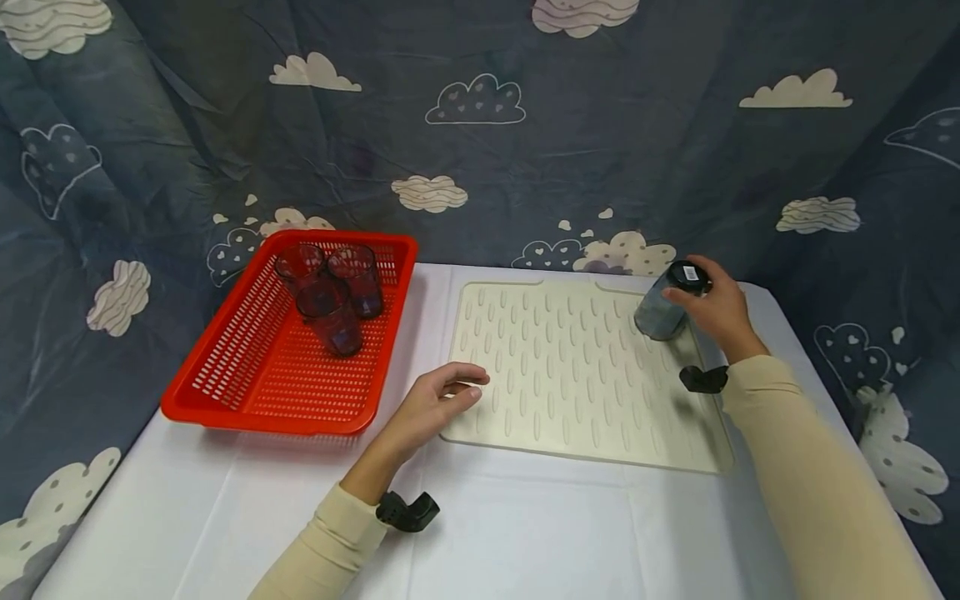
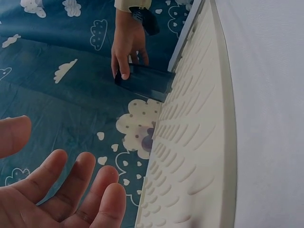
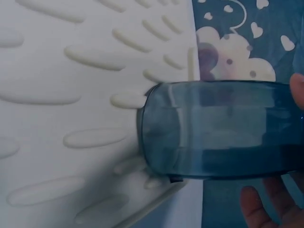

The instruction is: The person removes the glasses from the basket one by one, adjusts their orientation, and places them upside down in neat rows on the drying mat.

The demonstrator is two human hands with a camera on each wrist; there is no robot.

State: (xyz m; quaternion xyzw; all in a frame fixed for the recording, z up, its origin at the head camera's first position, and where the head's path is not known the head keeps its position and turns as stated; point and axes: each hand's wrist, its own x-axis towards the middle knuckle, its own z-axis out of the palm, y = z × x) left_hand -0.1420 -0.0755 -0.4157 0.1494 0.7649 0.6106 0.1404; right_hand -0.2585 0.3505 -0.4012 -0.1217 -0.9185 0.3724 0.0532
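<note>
1. Tinted glass (image 1: pixel 662 310), bluish and see-through, was at the far right corner of the ribbed mat, with its lower end down at the surface; whether the whole rim touched could not be told.
2. Its dark end, bearing a small white label (image 1: pixel 690 273), faced up.
3. Right hand (image 1: pixel 718 307) grasped this glass near the upper end, thumb on the left side and fingers round the far and right sides.
4. Ribbed mat (image 1: pixel 570 375), cream-coloured and covered in rows of raised oblong bumps, lay flat in the middle and right of the table.
5. Left hand (image 1: pixel 438 400) was over the mat's left edge, well apart from the glass; it gripped nothing, its fingers loosely bent and the thumb apart from them.
6. Red basket (image 1: pixel 262 429) with slotted walls sat left of the mat.
7. Three more glasses (image 1: pixel 330 312) leaned close together in the basket's far right part.
8. Black wrist devices (image 1: pixel 408 511) were worn on both wrists, beside cream sleeves (image 1: pixel 810 475).
9. White cloth (image 1: pixel 525 533) covered the table under mat and basket.
10. Dark blue backdrop (image 1: pixel 637 150), printed with pale clouds, hung behind on the far side and round both flanks.
</note>
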